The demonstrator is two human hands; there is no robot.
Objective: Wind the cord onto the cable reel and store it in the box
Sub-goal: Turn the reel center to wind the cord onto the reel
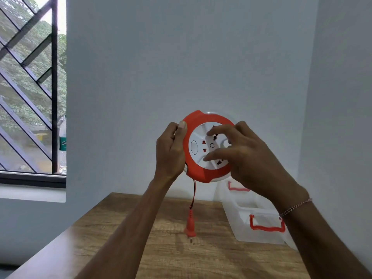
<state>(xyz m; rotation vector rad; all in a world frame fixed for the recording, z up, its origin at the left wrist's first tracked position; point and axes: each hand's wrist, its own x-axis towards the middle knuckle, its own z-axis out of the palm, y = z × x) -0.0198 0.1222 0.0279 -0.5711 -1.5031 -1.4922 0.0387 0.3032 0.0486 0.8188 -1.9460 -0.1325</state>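
With the left hand (171,150) gripping the round red-and-white plastic cable reel (207,146) held above the wooden table (124,248), the right hand's (247,158) spread fingertips should turn its white hub steadily so the short dangling red cord (194,193) and plug (190,224) wind in without snagging.

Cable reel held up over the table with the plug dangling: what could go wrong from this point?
1. The plug hangs free on a short run of cord below the cable reel; further winding could swing it against the table.
2. The left hand grips only the reel's rim while the right hand rests fingers on the face, so the reel might slip.
3. The box sits off to the right, so the dangling plug may snag its wall on transfer.
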